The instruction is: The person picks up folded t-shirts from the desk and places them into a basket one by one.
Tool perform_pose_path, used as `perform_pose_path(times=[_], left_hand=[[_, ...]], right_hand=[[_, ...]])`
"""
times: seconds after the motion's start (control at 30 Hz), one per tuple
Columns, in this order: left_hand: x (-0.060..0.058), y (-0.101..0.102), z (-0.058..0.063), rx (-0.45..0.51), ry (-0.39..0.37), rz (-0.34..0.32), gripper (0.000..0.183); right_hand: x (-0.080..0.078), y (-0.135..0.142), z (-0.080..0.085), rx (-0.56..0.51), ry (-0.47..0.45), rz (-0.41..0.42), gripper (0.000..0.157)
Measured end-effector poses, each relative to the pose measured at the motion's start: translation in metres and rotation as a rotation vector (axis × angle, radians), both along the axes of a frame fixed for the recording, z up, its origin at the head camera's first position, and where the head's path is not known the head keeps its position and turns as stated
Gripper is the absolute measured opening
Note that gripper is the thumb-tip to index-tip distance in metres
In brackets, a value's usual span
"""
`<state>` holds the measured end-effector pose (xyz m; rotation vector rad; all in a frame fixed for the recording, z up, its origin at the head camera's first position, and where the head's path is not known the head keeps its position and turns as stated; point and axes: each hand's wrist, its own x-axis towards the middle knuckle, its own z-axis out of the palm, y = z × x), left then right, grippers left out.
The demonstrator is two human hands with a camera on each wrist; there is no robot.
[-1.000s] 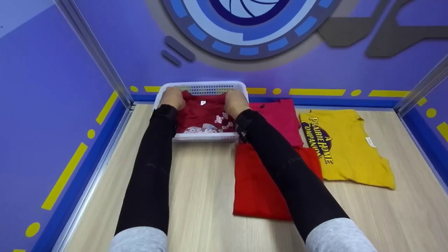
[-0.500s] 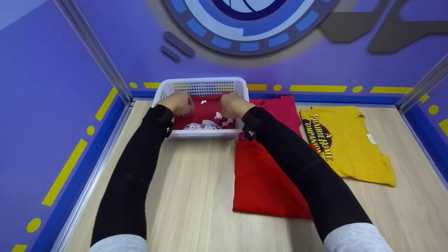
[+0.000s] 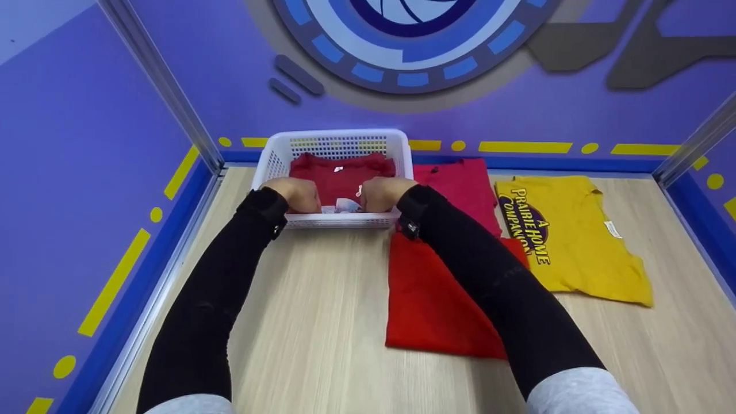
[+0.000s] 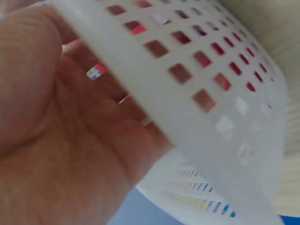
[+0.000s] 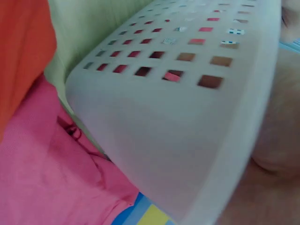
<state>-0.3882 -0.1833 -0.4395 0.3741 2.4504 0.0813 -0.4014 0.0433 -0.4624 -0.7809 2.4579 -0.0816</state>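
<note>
A dark red T-shirt (image 3: pixel 339 177) with a white neck label and a pale print lies in a white plastic basket (image 3: pixel 339 221). My left hand (image 3: pixel 300 194) reaches over the basket's front left rim, its fingers down at the shirt's near edge. In the left wrist view its palm (image 4: pixel 89 122) faces the basket wall, and the fingers run loosely down behind the rim. My right hand (image 3: pixel 384 193) is inside the front right corner, against the shirt. The basket wall hides its fingertips in the right wrist view, where only part of the hand (image 5: pixel 281 126) shows.
Right of the basket lie a folded pink shirt (image 3: pixel 460 187), a folded red shirt (image 3: pixel 431 305) partly under my right forearm, and a yellow shirt (image 3: pixel 575 236) with lettering. Blue-purple panels (image 3: pixel 489 115) enclose the wooden table (image 3: pixel 310 322) at the back and sides.
Both hands have moved from the far part of the shirt, near its shoulders, toward the basket's front rim. The shirt's collar end is now uncovered, and its front print is mostly behind the hands.
</note>
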Motion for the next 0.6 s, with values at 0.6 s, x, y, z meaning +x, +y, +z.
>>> perform_pose_path(times=[0.6], left_hand=[[0.08, 0.064, 0.04, 0.556, 0.601, -0.028, 0.021]], right_hand=[[0.078, 0.079, 0.062, -0.568, 0.253, -0.04, 0.024]])
